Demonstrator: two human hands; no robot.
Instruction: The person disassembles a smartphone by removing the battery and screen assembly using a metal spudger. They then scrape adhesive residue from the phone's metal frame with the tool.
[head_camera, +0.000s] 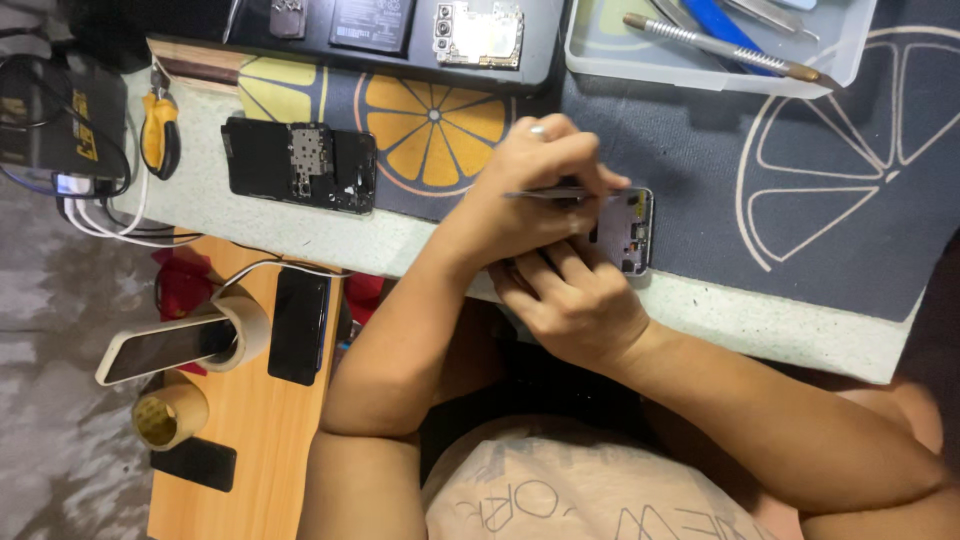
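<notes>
In the head view, the left hand (545, 175) pinches thin metal tweezers (548, 193) between thumb and fingers pressed close together, and the tip points to the opened phone (628, 230) which lies at the front edge of the worktable (760, 325). The right hand (575, 295) lies just under it, with fingers slightly curled and resting against the near side of the phone, probably to keep it from sliding while the tweezers work inside. The two wrists cross, so the hands support each other. The phone rests partly on a dark mat with citrus slice pattern (820, 180), which gives a soft surface. More to the left lies another opened phone body (300, 165) and orange-handled pliers (160, 135). A clear tray with tools (720, 50) stands at the far side. Beside the table, a wooden stool or shelf (250, 420) carries tape rolls (170, 415) and phones; the floor is grey.
</notes>
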